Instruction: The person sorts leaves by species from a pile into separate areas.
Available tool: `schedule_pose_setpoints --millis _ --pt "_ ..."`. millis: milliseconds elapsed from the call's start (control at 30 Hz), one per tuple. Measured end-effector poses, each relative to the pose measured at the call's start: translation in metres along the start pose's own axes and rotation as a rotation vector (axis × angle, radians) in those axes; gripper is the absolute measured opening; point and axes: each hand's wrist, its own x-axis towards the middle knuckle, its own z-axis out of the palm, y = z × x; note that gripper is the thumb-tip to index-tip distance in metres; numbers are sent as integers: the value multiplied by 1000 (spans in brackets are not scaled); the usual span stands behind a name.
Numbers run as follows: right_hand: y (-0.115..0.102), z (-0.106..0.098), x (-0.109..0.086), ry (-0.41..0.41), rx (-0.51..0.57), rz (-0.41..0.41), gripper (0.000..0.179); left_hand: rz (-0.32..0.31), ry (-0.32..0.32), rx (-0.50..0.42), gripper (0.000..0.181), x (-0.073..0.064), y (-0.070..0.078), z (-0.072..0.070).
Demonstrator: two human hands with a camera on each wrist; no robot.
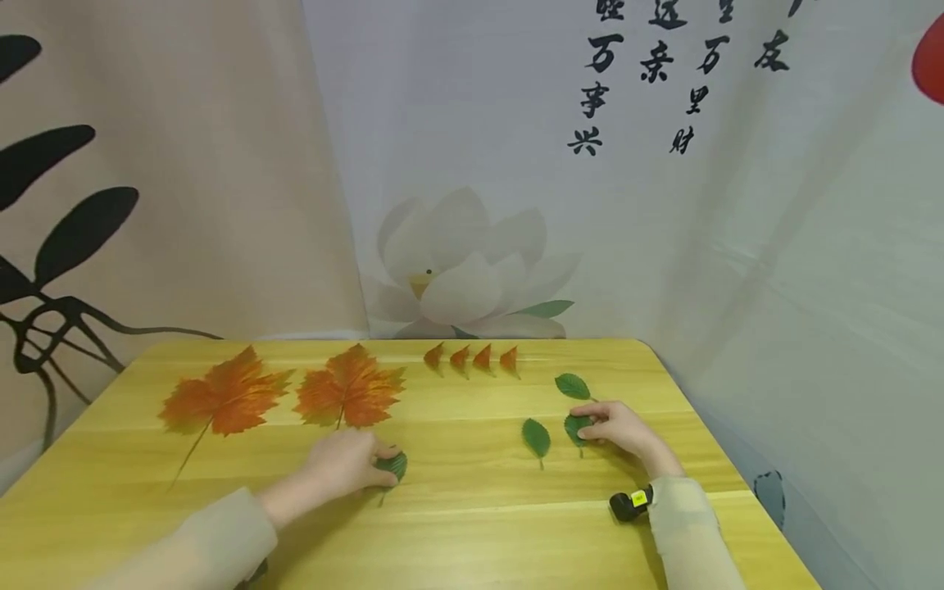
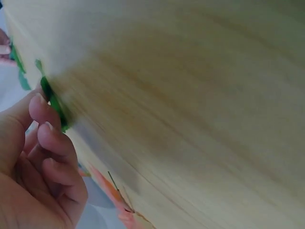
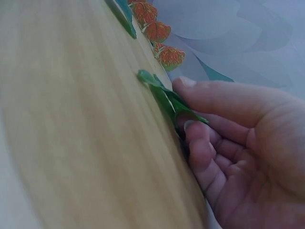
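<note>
Above the wooden table, my left hand [image 1: 341, 465] pinches a small green leaf [image 1: 395, 465] between thumb and fingers. The left wrist view shows that green leaf [image 2: 55, 104] at the fingertips, with the other fingers curled. On the right, my right hand [image 1: 625, 428] holds another green leaf [image 1: 574, 427] by its edge. Seen from the right wrist, this leaf [image 3: 164, 98] lies between thumb and forefinger, close to the tabletop. A third green leaf [image 1: 536, 438] lies just left of the right hand, and one more green leaf [image 1: 572, 386] lies behind it.
Two large orange maple leaves [image 1: 352, 385] lie at the back left of the table [image 1: 472, 541]. Several small orange leaves [image 1: 460, 359] form a row along the back edge. A printed curtain [image 1: 472, 164] hangs behind. A black device [image 1: 628, 506] is by the right wrist.
</note>
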Motion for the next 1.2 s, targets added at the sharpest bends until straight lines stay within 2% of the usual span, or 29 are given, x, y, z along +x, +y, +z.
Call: schedule_pose_setpoints --millis 200,267,467,600,800,967,1200 --pt "-2 3 -2 1 -20 3 43 32 4 -35 51 1 -7 5" --pt "7 4 3 5 -20 7 43 28 7 -55 52 0 -8 7" --pt "7 4 0 -12 -23 7 42 27 -2 -106 53 0 -8 13" --pt "7 1 -5 -6 -18 15 44 45 -14 -132 53 3 -6 13" --pt "3 1 -4 2 16 19 45 29 8 -139 53 1 -6 12" --pt "-13 8 -2 22 25 40 45 43 15 -95 53 -2 -6 11" --pt "-53 20 3 39 -2 -40 46 50 40 -62 50 -4 -8 5"
